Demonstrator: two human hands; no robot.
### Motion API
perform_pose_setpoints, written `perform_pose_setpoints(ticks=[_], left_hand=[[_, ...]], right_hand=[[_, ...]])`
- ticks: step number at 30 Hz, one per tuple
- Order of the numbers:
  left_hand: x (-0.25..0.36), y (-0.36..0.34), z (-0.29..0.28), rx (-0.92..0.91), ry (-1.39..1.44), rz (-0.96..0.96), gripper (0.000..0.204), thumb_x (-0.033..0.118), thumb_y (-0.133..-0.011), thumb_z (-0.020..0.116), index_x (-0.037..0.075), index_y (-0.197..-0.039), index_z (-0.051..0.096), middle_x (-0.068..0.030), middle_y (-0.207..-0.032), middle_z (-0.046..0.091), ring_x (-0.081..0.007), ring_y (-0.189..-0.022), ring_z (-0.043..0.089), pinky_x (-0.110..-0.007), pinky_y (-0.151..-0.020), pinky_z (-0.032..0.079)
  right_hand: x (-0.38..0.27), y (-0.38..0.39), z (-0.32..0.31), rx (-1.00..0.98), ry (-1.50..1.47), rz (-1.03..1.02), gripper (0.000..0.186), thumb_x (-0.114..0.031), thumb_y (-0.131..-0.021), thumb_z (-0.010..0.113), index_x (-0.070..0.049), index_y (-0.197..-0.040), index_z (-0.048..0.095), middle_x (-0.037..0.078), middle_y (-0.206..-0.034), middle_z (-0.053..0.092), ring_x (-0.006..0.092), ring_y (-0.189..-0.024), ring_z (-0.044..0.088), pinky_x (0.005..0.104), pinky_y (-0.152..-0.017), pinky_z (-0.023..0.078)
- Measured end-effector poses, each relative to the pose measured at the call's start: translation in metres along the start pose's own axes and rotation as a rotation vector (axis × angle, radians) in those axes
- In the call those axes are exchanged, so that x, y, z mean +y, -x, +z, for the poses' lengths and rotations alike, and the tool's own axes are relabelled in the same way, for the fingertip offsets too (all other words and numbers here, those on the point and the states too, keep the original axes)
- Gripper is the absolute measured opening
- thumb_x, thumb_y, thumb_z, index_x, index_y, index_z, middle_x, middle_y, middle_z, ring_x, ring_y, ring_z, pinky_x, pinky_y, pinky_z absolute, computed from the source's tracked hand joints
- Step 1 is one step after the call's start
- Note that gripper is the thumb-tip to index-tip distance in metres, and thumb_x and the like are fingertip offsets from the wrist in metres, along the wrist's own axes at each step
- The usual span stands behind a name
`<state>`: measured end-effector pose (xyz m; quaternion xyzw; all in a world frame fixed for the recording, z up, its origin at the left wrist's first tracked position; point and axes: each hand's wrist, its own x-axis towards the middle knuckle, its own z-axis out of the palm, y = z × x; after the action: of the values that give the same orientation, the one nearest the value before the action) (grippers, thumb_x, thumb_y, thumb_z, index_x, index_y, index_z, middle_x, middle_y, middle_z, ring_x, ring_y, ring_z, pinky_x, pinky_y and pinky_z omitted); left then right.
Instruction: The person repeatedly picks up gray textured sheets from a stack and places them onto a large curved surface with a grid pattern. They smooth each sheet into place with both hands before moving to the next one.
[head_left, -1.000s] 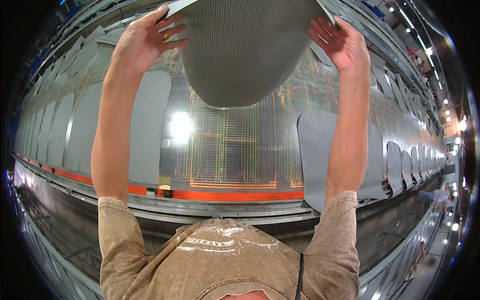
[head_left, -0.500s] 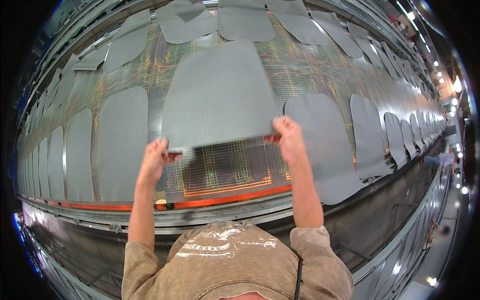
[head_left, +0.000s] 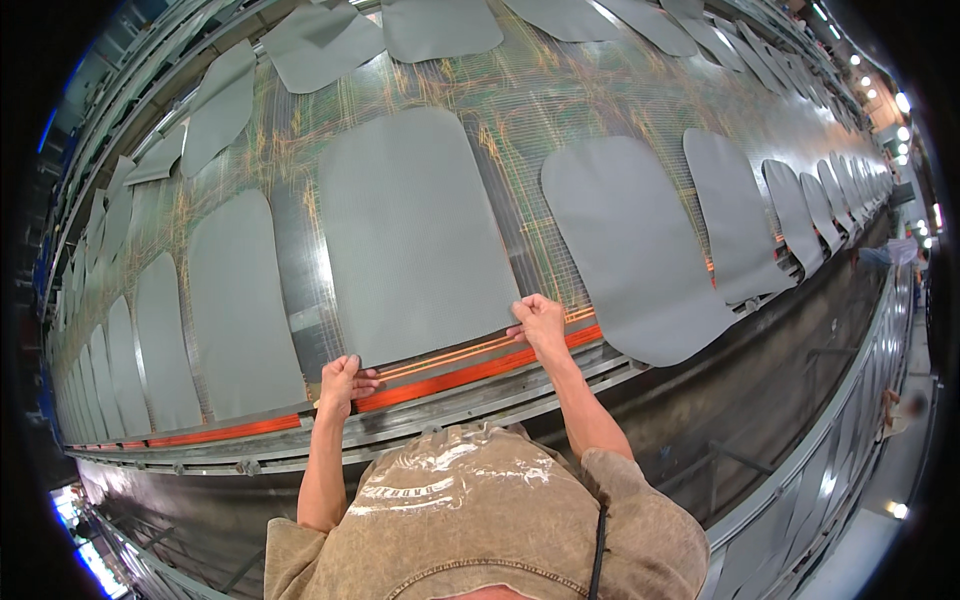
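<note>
A flat grey rounded sheet (head_left: 415,225) lies on the long metal table (head_left: 600,90), whose surface is covered in thin orange and green lines. My left hand (head_left: 343,383) pinches its near left corner, other fingers curled loosely. At the near right corner, my right hand (head_left: 540,324) grips the edge between thumb and fingers. Both hands are just above an orange-red strip (head_left: 450,370) along the table's front. To the right lies another grey sheet (head_left: 635,245), overhanging the front edge; to the left is a similar one (head_left: 240,300).
More grey sheets line both long sides of the table, some folded, like one (head_left: 320,45) at the far side. A metal rail (head_left: 830,430) runs past a dark gap in front. A person (head_left: 900,410) stands at the right, beyond that rail.
The sheet, raised high and curved a second ago, has come down flat onto the table. Both hands have moved down toward the front edge, still gripping its corners. The view has shifted slightly.
</note>
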<state>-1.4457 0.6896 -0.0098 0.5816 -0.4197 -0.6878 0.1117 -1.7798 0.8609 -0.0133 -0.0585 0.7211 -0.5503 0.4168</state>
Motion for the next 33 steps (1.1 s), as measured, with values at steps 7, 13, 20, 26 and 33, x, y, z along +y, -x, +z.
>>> perform_pose_setpoints(ticks=[7, 13, 20, 26, 33], left_hand=[[-0.005, 0.006, 0.001, 0.108, -0.091, 0.030, 0.020, 0.019, -0.098, 0.060, 0.007, -0.082, 0.059, -0.0096, -0.076, 0.070, -0.0162, -0.063, 0.069, -0.028, -0.051, 0.056], [-0.009, 0.010, -0.002, 0.133, -0.150, 0.071, 0.018, 0.017, -0.094, 0.063, 0.002, -0.085, 0.063, -0.0092, -0.073, 0.069, -0.0147, -0.059, 0.067, -0.025, -0.049, 0.052], [-0.009, 0.016, 0.002, 0.205, -0.192, 0.095, 0.018, 0.017, -0.089, 0.070, 0.002, -0.079, 0.064, -0.0076, -0.069, 0.067, -0.0129, -0.054, 0.064, -0.023, -0.047, 0.050], [-0.011, 0.017, 0.003, 0.239, -0.220, 0.055, 0.018, 0.016, -0.088, 0.070, 0.003, -0.077, 0.063, -0.0074, -0.068, 0.067, -0.0127, -0.053, 0.063, -0.023, -0.047, 0.049], [-0.013, 0.016, 0.000, 0.198, -0.235, 0.034, 0.020, 0.017, -0.088, 0.071, 0.003, -0.077, 0.063, -0.0082, -0.068, 0.067, -0.0135, -0.054, 0.065, -0.024, -0.048, 0.051]], right_hand=[[0.008, 0.002, -0.004, 0.030, 0.164, -0.076, 0.013, -0.010, -0.091, 0.063, 0.001, -0.085, 0.063, 0.006, -0.065, 0.064, 0.0120, -0.053, 0.064, 0.0242, -0.044, 0.047], [0.016, -0.005, -0.011, 0.039, 0.347, -0.141, 0.018, -0.014, -0.084, 0.070, 0.001, -0.075, 0.065, 0.009, -0.063, 0.064, 0.0164, -0.053, 0.062, 0.0334, -0.053, 0.049], [0.010, -0.002, -0.017, 0.069, 0.589, -0.113, 0.019, -0.020, -0.081, 0.074, -0.002, -0.077, 0.070, 0.009, -0.067, 0.065, 0.0218, -0.066, 0.062, 0.0389, -0.064, 0.047], [0.007, 0.004, -0.021, 0.040, 0.602, -0.075, 0.020, -0.021, -0.080, 0.076, -0.002, -0.076, 0.069, 0.009, -0.067, 0.065, 0.0219, -0.066, 0.061, 0.0390, -0.065, 0.047], [0.010, 0.001, -0.026, 0.008, 0.610, -0.082, 0.020, -0.019, -0.079, 0.076, -0.001, -0.075, 0.068, 0.009, -0.065, 0.065, 0.0211, -0.064, 0.060, 0.0384, -0.063, 0.047]])
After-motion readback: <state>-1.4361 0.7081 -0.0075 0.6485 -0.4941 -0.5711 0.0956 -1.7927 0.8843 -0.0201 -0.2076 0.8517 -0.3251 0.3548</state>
